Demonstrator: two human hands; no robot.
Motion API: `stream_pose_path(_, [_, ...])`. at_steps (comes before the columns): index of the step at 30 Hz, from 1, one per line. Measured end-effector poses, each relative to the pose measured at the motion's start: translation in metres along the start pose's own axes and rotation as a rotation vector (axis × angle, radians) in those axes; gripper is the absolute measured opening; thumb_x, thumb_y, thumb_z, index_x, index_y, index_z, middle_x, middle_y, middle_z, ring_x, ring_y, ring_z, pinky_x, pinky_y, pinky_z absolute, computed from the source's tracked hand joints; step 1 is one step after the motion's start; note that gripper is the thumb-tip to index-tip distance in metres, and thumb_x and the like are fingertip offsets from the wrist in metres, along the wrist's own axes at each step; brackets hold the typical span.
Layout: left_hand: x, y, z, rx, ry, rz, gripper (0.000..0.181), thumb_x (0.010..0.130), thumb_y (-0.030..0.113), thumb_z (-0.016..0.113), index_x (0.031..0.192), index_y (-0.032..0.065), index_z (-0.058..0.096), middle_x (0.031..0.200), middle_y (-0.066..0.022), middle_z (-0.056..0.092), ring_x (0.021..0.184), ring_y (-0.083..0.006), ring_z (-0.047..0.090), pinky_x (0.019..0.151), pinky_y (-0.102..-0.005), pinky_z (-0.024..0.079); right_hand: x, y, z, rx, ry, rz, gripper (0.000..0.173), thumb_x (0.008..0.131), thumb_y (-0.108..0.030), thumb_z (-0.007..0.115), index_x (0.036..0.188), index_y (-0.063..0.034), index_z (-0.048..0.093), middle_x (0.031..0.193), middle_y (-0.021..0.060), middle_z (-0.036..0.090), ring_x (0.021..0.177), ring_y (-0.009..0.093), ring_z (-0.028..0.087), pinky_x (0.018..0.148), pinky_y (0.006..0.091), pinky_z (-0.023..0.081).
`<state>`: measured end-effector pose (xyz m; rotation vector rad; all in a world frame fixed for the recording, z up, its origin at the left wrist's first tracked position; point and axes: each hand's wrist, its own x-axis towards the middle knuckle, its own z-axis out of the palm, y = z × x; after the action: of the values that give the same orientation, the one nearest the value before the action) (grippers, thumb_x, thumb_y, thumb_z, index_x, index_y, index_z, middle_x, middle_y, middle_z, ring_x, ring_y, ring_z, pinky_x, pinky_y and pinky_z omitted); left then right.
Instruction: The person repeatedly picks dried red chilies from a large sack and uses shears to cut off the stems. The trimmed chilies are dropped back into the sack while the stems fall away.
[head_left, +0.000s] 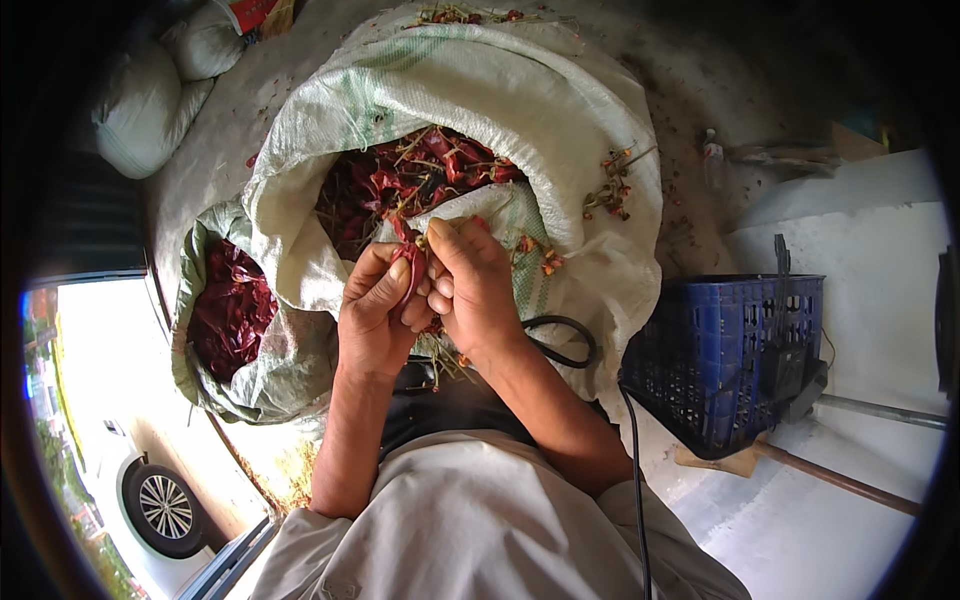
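Note:
Dried red chili peppers are pinched in my left hand, one lying along the thumb. My right hand meets it from the other side, thumb and fingertips closed at the stem end of the chili. Just beyond my hands, a big white woven sack gapes with its rim rolled back. Dried chilies with stalks fill its mouth. On the left stands a smaller greenish woven sack, holding dark red chili pods. Loose stems and caps lie in my lap beneath the hands.
To the right stands a blue plastic crate, with a black cable hanging near it. Stem scraps cling to the big sack's side. Filled white sacks rest at the upper left. A plastic bottle stands at the right.

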<state>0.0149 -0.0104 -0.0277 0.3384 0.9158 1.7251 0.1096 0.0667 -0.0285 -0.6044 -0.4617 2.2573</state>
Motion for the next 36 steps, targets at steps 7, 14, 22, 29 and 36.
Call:
stream_pose_path(7, [0.016, -0.002, -0.01, -0.059, -0.06, -0.02, 0.01, 0.1, 0.011, 0.056, 0.108, 0.0057, 0.058, 0.082, -0.0091, 0.061, 0.052, -0.0096, 0.041, 0.048, -0.0237, 0.035, 0.011, -0.006, 0.001, 0.004, 0.021, 0.015, 0.024, 0.099, -0.023, 0.061, 0.081, -0.0097, 0.054, 0.062, -0.0038, 0.046, 0.048, 0.003, 0.038, 0.041, 0.0201, 0.034])
stream_pose_path(14, [0.013, 0.001, -0.027, -0.072, 0.056, 0.072, 0.01, 0.099, 0.006, 0.056, 0.109, 0.0081, 0.058, 0.088, -0.005, 0.06, 0.069, -0.013, 0.053, 0.061, -0.0253, 0.044, 0.015, -0.025, -0.029, -0.481, 0.098, -0.056, 0.025, 0.096, -0.025, 0.065, 0.081, -0.0073, 0.056, 0.063, 0.002, 0.053, 0.051, 0.012, 0.05, 0.047, 0.0284, 0.045])
stream_pose_path(22, [-0.009, 0.006, -0.021, 0.705, -0.029, 0.15, 0.017, 0.094, -0.006, 0.055, 0.109, 0.0028, 0.06, 0.092, -0.003, 0.065, 0.078, -0.0079, 0.057, 0.071, -0.0243, 0.049, -0.022, -0.028, -0.015, -1.205, -0.191, -0.211, 0.029, 0.091, -0.029, 0.069, 0.083, -0.0023, 0.062, 0.066, 0.0137, 0.062, 0.062, 0.033, 0.064, 0.06, 0.0409, 0.049])
stream_pose_path(29, [-0.041, 0.019, -0.008, 1.008, -0.287, 0.071, 0.026, 0.092, -0.001, 0.063, 0.117, 0.0013, 0.057, 0.092, -0.0068, 0.067, 0.086, -0.0132, 0.063, 0.077, -0.0285, 0.051, -0.04, -0.031, -0.031, -1.275, -0.338, -0.185, 0.043, 0.099, -0.035, 0.057, 0.074, -0.0002, 0.062, 0.063, 0.0195, 0.06, 0.059, 0.037, 0.061, 0.056, 0.0431, 0.046])
stream_pose_path(36, [-0.057, 0.015, 0.011, 1.43, -0.239, 0.218, 0.018, 0.088, 0.002, 0.066, 0.102, 0.0005, 0.056, 0.082, -0.0166, 0.063, 0.072, -0.0384, 0.059, 0.066, -0.0363, 0.049, -0.061, -0.031, -0.018, -1.705, -0.288, -0.776, 0.037, 0.094, -0.026, 0.064, 0.064, -0.0069, 0.054, 0.058, 0.012, 0.055, 0.052, 0.03, 0.059, 0.046, 0.0408, 0.042])
